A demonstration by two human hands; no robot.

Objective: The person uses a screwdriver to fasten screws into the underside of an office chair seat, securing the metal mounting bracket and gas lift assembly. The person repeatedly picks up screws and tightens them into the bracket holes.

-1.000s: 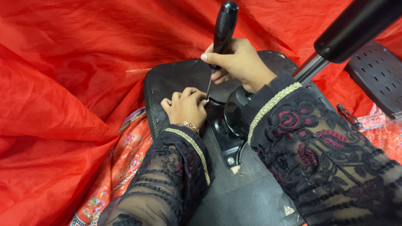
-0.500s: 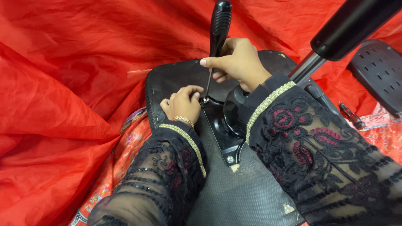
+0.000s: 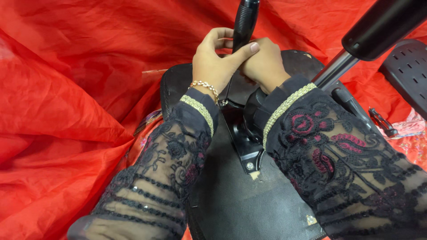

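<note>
Both hands meet above the upturned black chair seat [image 3: 235,209], which lies on red cloth [image 3: 66,111]. The left hand [image 3: 213,62] and the right hand [image 3: 262,62] are both clasped around the ribbed black screwdriver handle [image 3: 244,20], held upright over the seat's black metal bracket [image 3: 242,142].

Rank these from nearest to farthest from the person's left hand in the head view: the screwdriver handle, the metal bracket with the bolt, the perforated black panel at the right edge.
1. Screwdriver handle: gripped by the left hand, right at its fingers.
2. Metal bracket: below the hand, between the two sleeves.
3. Perforated black panel: far right edge, on the red cloth.
</note>
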